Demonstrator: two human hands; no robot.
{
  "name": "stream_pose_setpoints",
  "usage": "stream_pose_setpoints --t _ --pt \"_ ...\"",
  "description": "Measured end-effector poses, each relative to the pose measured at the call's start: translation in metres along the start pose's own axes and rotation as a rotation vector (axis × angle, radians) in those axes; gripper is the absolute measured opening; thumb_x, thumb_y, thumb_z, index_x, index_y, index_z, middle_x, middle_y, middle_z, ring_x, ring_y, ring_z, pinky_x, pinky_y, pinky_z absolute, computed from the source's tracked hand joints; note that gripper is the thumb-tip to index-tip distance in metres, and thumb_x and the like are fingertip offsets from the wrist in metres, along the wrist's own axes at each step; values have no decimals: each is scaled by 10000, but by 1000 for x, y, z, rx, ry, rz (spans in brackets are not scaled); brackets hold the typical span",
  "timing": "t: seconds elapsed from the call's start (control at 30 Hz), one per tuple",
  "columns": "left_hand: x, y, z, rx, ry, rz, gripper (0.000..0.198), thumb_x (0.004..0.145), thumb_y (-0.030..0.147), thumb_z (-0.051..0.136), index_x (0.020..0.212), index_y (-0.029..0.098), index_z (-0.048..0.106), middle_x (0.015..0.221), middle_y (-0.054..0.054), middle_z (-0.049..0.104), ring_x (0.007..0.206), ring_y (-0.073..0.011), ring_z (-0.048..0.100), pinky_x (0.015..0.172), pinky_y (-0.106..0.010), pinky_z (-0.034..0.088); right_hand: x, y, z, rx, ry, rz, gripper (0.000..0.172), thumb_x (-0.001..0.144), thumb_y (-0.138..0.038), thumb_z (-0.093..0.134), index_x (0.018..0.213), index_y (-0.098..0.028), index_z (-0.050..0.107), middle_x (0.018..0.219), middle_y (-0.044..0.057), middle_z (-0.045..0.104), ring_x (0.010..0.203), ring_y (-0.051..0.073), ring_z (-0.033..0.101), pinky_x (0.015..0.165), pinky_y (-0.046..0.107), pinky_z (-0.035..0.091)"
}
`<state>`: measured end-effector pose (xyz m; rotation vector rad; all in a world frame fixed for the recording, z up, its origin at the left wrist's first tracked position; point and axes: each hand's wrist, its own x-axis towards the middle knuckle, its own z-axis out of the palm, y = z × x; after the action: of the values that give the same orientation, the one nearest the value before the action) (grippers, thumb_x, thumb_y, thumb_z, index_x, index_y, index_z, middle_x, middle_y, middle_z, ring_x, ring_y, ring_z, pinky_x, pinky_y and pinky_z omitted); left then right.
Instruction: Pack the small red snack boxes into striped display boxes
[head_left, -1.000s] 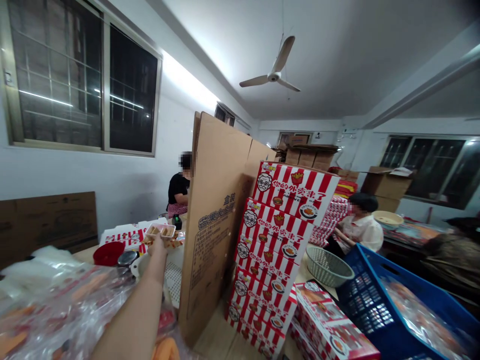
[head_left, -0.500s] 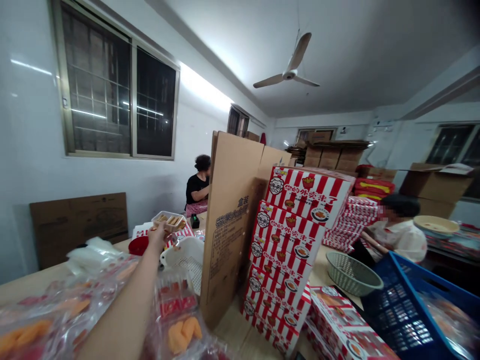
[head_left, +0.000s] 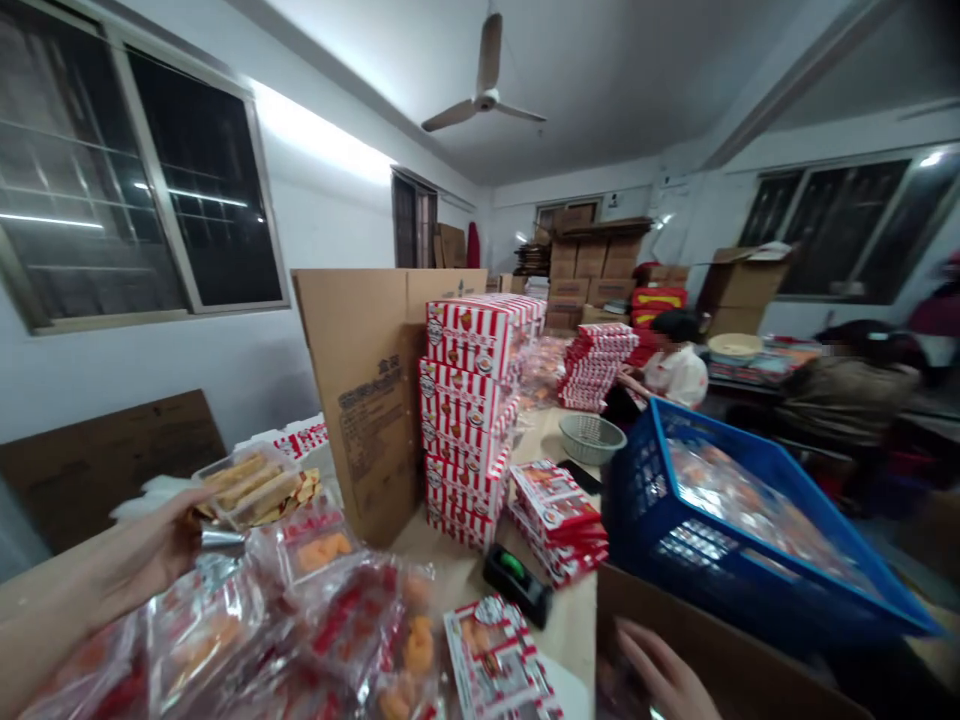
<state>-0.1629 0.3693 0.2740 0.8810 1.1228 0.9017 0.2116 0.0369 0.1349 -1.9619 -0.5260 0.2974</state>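
My left hand [head_left: 161, 545], at the left, is closed on the near edge of a clear plastic tub [head_left: 247, 480] filled with tan stick-shaped pieces. Below it lies a heap of clear bags [head_left: 330, 620] containing orange and red pieces. My right hand [head_left: 664, 675] is at the bottom right, inside or over a brown cardboard box [head_left: 712, 630]. Its fingers look stretched out, slightly blurred, and what lies under them is too dark to make out. A red-and-white printed box [head_left: 495, 655] lies on the table between my hands.
A tape dispenser [head_left: 517, 585] stands mid-table before a tall stack of striped boxes [head_left: 465, 400] and an upright cardboard sheet [head_left: 360, 400]. A blue crate [head_left: 757, 540] of bagged pieces and a green basket [head_left: 592, 437] are rightward. Two people sit farther back at the right.
The view has swung right. My left hand has drawn the tub back from the far left side of the table, nearer to me. My right hand has come into view.
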Motion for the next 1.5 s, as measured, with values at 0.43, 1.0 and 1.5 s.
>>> stream_pose_setpoints --t 0.43,1.0,1.5 --pt "-150 -110 168 -27 -645 -161 248 835 209 459 1047 122 555 788 -76 682 625 -177 648 611 -306 542 -66 -130 3 996 -949 114 451 771 -562 532 1041 -200 554 863 51 633 698 162 599 668 348 520" --pt "-123 -81 152 578 -448 443 162 733 279 612 817 154 670 817 -28 664 777 -190 587 639 -228 428 -29 -113 28 923 -955 55 398 640 -209 657 1034 -215 600 940 19 668 876 195 615 738 284 502" --pt "-80 -56 101 698 -163 507 181 745 308 569 704 141 626 627 8 587 551 -141 547 528 -225 415 -14 -112 68 842 -1045 170 449 637 -333 749 1044 -231 590 966 45 657 859 227 631 734 344 507"
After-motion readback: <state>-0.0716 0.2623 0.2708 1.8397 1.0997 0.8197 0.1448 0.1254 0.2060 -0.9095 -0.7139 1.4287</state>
